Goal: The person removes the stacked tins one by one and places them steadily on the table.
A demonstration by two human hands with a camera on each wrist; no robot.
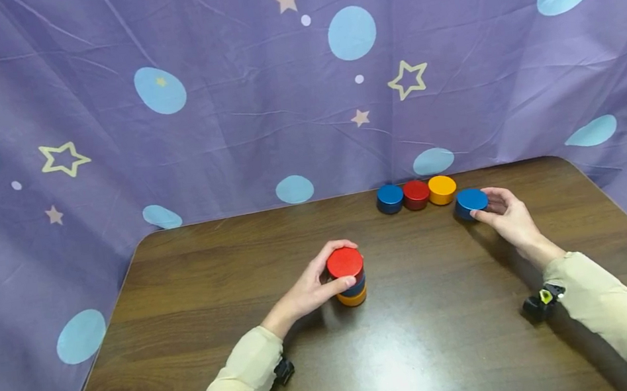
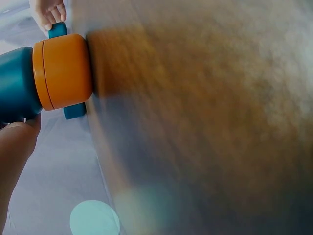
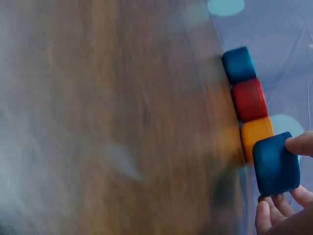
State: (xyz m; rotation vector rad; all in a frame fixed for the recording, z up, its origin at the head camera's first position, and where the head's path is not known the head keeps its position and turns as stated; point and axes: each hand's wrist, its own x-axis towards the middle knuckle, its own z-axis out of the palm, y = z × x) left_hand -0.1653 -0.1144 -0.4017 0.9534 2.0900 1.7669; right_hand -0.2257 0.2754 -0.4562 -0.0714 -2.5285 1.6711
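Note:
My left hand (image 1: 310,287) grips the upper part of a stack of three round tins, thumb in front and fingers behind. The red tin (image 1: 344,262) is on top, a dark blue tin (image 2: 19,83) in the middle and an orange tin (image 2: 66,71) at the bottom. The left wrist view does not show the red tin. At the back right, my right hand (image 1: 511,219) pinches another blue tin (image 3: 274,166) between thumb and fingers. This tin is held just above the tabletop, in front of the row's yellow-orange tin (image 1: 442,190).
A row along the table's back edge has a blue tin (image 1: 390,199), a red tin (image 1: 416,194) and the yellow-orange tin, side by side. Behind the brown wooden table (image 1: 210,277) hangs a purple curtain (image 1: 243,125) with stars and dots.

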